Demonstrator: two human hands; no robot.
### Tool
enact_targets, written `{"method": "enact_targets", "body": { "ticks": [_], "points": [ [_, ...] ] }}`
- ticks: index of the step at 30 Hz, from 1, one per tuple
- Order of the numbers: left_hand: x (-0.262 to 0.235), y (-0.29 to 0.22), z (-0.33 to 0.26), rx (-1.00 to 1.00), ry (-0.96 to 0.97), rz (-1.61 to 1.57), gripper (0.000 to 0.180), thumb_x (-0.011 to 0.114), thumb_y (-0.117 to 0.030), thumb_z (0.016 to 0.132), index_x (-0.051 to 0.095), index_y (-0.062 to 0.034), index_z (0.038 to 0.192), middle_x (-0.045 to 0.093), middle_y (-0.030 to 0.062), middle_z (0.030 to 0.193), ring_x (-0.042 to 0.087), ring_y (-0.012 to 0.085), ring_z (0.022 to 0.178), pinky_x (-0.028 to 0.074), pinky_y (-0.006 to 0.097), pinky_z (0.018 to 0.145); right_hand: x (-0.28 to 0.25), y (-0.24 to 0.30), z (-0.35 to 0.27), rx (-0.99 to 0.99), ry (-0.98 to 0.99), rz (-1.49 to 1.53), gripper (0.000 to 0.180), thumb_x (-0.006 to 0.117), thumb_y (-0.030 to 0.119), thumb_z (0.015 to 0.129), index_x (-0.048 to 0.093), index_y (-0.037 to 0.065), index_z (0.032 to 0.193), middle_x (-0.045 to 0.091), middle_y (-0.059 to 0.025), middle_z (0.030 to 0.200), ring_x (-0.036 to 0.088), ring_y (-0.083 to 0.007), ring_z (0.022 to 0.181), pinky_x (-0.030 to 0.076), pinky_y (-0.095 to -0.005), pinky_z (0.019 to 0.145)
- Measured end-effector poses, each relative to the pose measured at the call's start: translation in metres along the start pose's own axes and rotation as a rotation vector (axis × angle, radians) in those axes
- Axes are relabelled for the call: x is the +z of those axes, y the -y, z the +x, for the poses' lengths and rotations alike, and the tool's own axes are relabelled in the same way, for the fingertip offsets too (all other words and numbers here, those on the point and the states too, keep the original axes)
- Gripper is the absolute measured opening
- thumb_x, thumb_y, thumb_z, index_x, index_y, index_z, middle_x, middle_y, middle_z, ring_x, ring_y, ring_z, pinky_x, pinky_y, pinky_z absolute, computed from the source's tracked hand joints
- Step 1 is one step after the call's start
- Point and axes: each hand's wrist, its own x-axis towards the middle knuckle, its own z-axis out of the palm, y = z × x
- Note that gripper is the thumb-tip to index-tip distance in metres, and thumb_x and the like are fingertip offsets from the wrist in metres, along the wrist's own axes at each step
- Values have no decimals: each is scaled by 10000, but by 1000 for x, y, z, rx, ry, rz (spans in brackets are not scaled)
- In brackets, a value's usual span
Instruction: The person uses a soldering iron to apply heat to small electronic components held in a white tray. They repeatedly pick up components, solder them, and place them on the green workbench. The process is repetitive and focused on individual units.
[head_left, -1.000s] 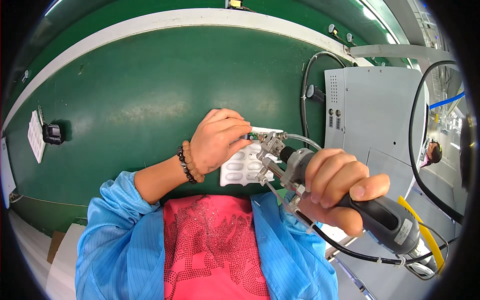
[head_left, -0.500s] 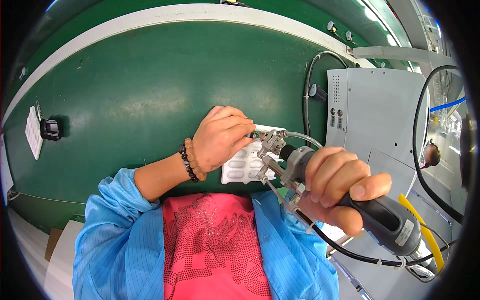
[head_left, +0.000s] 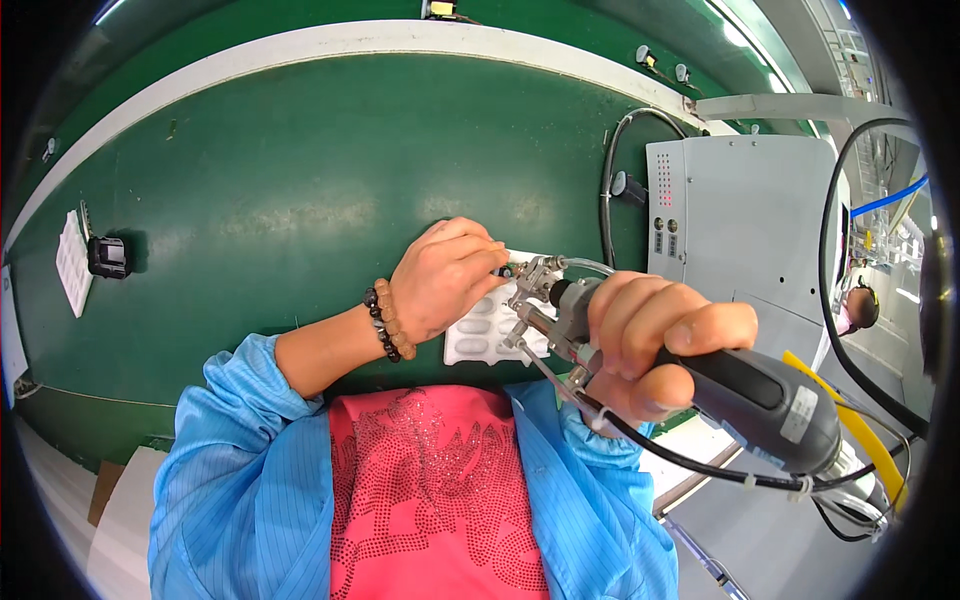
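My right hand is wrapped around a grey powered screwdriver with a metal feeder head and clear tubing. Its tip points left toward my left hand. That hand pinches a small part at the tool's tip, too small to make out. A beaded bracelet sits on the left wrist. Just under both hands lies a white moulded tray with oval pockets, resting on the green conveyor belt.
A grey control box stands to the right, with black cables looping around it. A small black part and a white tray lie at the far left of the belt. Another person is at the far right edge.
Both hands stay almost in place; my left hand's fingers have closed in slightly toward the tool's tip.
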Motion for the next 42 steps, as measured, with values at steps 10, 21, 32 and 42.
{"method": "enact_targets", "body": {
  "ticks": [10, 21, 32, 42],
  "points": [
    [-5, -4, 4, -41, -40, 15, 258, 825, -155, 729, 749, -46, 949, 701, 112, 1054, 622, 290, 1026, 512, 405, 892, -17, 87, -3, -282, -31, -62, 417, 707, 382, 913, 432, 77, 980, 531, -8, 623, 511, -103, 465, 429, -236, 418],
    [-165, 82, 105, -292, -265, 389, 301, 694, -287, 874, 707, 1, 960, 711, 161, 885, 663, 323, 826, 504, 386, 759, -26, 97, -25, -335, -130, -83, 423, 728, 330, 904, 414, 48, 926, 506, -26, 589, 503, -116, 415, 438, -244, 365],
    [-149, 176, 152, -39, -47, 512, 343, 652, -164, 903, 618, -33, 1219, 647, 187, 1217, 598, 356, 1149, 477, 408, 998, -28, 88, -32, -310, -127, -44, 411, 785, 261, 861, 459, 13, 899, 532, -39, 588, 527, -140, 429, 470, -277, 387],
    [-68, 10, 89, -100, 27, -3, 243, 704, -70, 880, 670, 15, 1105, 702, 153, 1048, 685, 217, 929, 526, 325, 849, -35, 79, -34, -299, -77, -22, 435, 794, 273, 845, 461, 2, 915, 546, -47, 611, 529, -148, 443, 464, -281, 400]
  ]
}}
